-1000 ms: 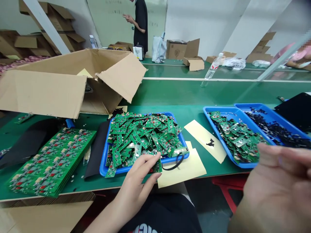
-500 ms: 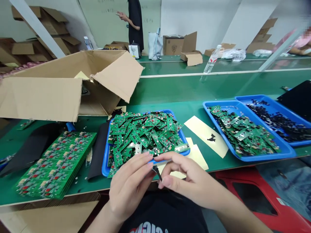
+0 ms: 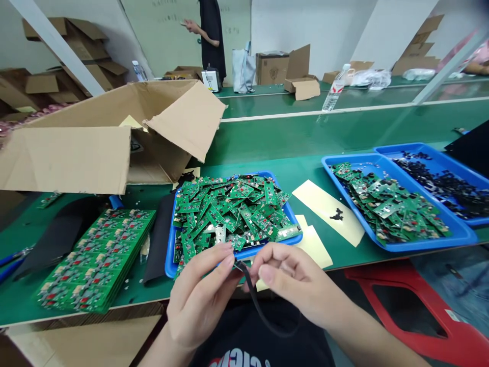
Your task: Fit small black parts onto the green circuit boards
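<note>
Both hands meet just below the near rim of the blue tray (image 3: 170,265) of circuit boards (image 3: 233,214), the left hand (image 3: 198,300) and right hand (image 3: 294,285) pinching the top of a thin black strip (image 3: 256,300), whose length trails down toward the lap, off the surface (image 3: 267,153).

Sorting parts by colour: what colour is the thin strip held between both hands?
Black strip, seen in the head view.

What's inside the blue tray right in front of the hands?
The blue tray holds a heap of small green circuit boards. The heap covers the tray floor, so anything beneath cannot be seen.
</note>
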Demonstrator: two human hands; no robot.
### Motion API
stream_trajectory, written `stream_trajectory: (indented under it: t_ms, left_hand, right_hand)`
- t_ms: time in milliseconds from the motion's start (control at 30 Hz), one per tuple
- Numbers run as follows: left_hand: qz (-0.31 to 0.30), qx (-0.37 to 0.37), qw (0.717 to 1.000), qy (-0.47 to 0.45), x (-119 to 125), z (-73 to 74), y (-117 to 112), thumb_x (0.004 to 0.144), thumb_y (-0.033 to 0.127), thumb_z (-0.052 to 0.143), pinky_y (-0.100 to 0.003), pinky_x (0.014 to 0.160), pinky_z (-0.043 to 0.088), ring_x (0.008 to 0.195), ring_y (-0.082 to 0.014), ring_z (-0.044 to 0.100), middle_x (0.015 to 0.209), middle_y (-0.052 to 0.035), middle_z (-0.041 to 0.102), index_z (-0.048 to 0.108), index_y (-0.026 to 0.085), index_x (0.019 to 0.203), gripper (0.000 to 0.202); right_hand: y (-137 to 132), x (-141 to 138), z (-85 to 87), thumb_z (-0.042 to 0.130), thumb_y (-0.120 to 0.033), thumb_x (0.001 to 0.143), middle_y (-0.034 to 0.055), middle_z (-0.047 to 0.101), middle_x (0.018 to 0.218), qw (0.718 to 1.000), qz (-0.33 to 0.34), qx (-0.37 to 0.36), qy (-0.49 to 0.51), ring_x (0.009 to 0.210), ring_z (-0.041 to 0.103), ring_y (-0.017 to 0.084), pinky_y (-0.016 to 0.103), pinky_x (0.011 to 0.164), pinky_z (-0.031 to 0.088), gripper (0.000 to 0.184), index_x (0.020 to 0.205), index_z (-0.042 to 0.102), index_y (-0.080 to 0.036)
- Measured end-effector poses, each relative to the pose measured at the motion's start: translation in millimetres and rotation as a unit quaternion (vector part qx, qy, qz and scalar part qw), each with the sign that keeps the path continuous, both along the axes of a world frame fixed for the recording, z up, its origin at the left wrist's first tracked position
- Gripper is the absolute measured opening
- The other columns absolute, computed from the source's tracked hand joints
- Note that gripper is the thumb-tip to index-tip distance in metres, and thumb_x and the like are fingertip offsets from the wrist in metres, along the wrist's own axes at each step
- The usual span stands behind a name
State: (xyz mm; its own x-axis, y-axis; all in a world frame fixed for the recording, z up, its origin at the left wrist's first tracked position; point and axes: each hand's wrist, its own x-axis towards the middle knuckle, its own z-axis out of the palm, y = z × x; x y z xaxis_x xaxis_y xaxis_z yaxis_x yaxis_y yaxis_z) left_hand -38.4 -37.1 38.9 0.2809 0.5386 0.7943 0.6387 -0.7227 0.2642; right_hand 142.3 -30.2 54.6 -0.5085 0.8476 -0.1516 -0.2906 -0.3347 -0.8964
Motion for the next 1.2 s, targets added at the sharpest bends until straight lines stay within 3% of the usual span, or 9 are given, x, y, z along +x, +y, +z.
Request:
stream_trajectory:
  t_ms: [133, 333, 567, 700, 867, 967, 1067, 1200]
  left_hand:
    - [-0.008, -0.015, 1.000, 0.013, -1, -0.5, -3, 0.076, 0.001, 0.065, -0.033, 0.080, 0.058, 0.097, -0.0216, 0.066, 0.107, -0.0070, 0.066, 0.052, 0.022, 0.124, 0.054]
    - [-0.019, -0.032, 0.998, -0.051, 3, -5.2, -2, 0.079, 0.007, 0.065, -0.028, 0.077, 0.059, 0.091, -0.0182, 0.068, 0.100, -0.0061, 0.068, 0.056, 0.022, 0.119, 0.044]
    - [-0.063, -0.103, 0.987, -0.109, 4, 0.2, -2, 0.081, 0.019, 0.066, -0.024, 0.072, 0.059, 0.083, -0.0149, 0.069, 0.095, -0.0032, 0.069, 0.058, 0.025, 0.116, 0.036]
    - [-0.087, -0.140, 0.976, -0.140, 7, 2.0, -3, 0.081, 0.021, 0.067, -0.027, 0.068, 0.061, 0.081, -0.0172, 0.069, 0.093, -0.0039, 0.069, 0.059, 0.025, 0.112, 0.033]
    - [-0.119, -0.183, 0.952, -0.215, 14, -6.6, -7, 0.080, 0.018, 0.067, -0.031, 0.068, 0.060, 0.083, -0.0189, 0.067, 0.095, -0.0057, 0.068, 0.061, 0.025, 0.114, 0.035]
    - [-0.132, -0.210, 0.936, -0.248, 17, -9.7, -8, 0.079, 0.013, 0.067, -0.031, 0.071, 0.059, 0.087, -0.0185, 0.066, 0.096, -0.0061, 0.068, 0.061, 0.026, 0.114, 0.038]
    - [-0.128, -0.228, 0.925, -0.275, 18, -8.2, -10, 0.081, 0.014, 0.065, -0.029, 0.071, 0.058, 0.088, -0.0185, 0.065, 0.097, -0.0064, 0.067, 0.062, 0.026, 0.115, 0.036]
    - [-0.126, -0.249, 0.925, -0.259, 19, -4.4, -15, 0.088, 0.020, 0.055, -0.024, 0.074, 0.057, 0.090, -0.0164, 0.064, 0.101, -0.0057, 0.065, 0.061, 0.027, 0.119, 0.032]
  right_hand:
    - [-3, -2, 3.4, 0.069, -0.039, 0.077, -0.0026, 0.065, 0.070, 0.999, 0.022, -0.028, 0.010, 0.070, 0.065, 0.012, 0.024, 0.067, 0.046, 0.031, 0.092, 0.050, -0.019]
    - [-2, 1, -0.5, 0.071, -0.034, 0.075, -0.0045, 0.062, 0.062, 1.000, -0.007, -0.015, 0.010, 0.059, 0.062, 0.008, 0.021, 0.060, 0.046, 0.025, 0.084, 0.055, -0.017]
    - [4, 1, -4.6, 0.074, -0.036, 0.072, -0.0039, 0.063, 0.055, 0.997, 0.020, -0.047, 0.051, 0.050, 0.059, 0.005, 0.017, 0.054, 0.047, 0.026, 0.071, 0.058, -0.014]
    - [5, 0, -5.0, 0.073, -0.034, 0.073, -0.0040, 0.061, 0.056, 0.999, 0.018, -0.023, 0.024, 0.050, 0.058, 0.005, 0.016, 0.052, 0.046, 0.025, 0.070, 0.058, -0.015]
    - [1, 0, -1.7, 0.064, -0.023, 0.077, -0.0034, 0.060, 0.061, 0.997, -0.012, 0.054, -0.055, 0.056, 0.058, 0.008, 0.018, 0.055, 0.047, 0.010, 0.074, 0.057, -0.017]
    - [-3, -1, -2.2, 0.057, -0.017, 0.080, -0.0011, 0.063, 0.067, 0.966, -0.085, 0.193, -0.151, 0.063, 0.060, 0.010, 0.020, 0.059, 0.048, 0.005, 0.076, 0.058, -0.018]
    - [-5, -3, -6.0, 0.054, -0.018, 0.085, 0.0019, 0.067, 0.077, 0.896, -0.174, 0.343, -0.224, 0.069, 0.063, 0.013, 0.024, 0.064, 0.050, 0.007, 0.086, 0.061, -0.019]
    - [-4, -4, -8.5, 0.051, -0.018, 0.089, 0.0031, 0.069, 0.078, 0.830, -0.214, 0.451, -0.249, 0.069, 0.064, 0.015, 0.026, 0.063, 0.051, 0.010, 0.091, 0.062, -0.019]
